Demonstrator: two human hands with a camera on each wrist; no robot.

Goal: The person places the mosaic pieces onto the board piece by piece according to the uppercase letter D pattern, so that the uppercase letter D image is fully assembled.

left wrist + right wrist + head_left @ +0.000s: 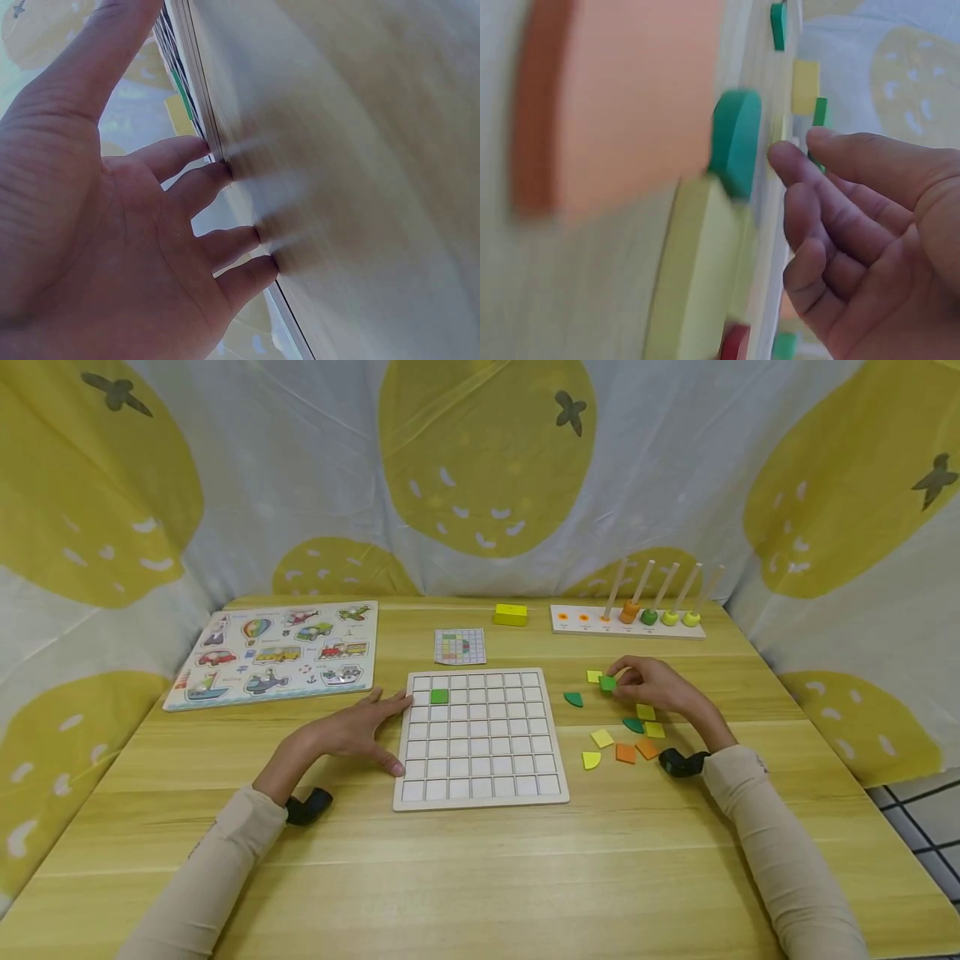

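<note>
My right hand (651, 683) pinches a bright green square tile (607, 683) between thumb and fingertips, slightly above the table. Just behind that tile lies a yellow square (594, 677). Nearer me are a dark green quarter-circle (633, 725), orange tiles (626, 753) and a yellow quarter-circle (591, 761). The fingers of my left hand (358, 727) are spread along the left side of a wooden grid board (480, 807), thumb and fingertips at its edge. One green square (439, 697) sits in a cell of its second row. The right wrist view also shows part of a red piece (736, 342).
A small card with a coloured grid pattern (460, 646) lies behind the board, with a yellow block (511, 615) beyond it. A peg stand with beads (628, 622) is at the back right. A vehicle picture puzzle (273, 656) lies at the left.
</note>
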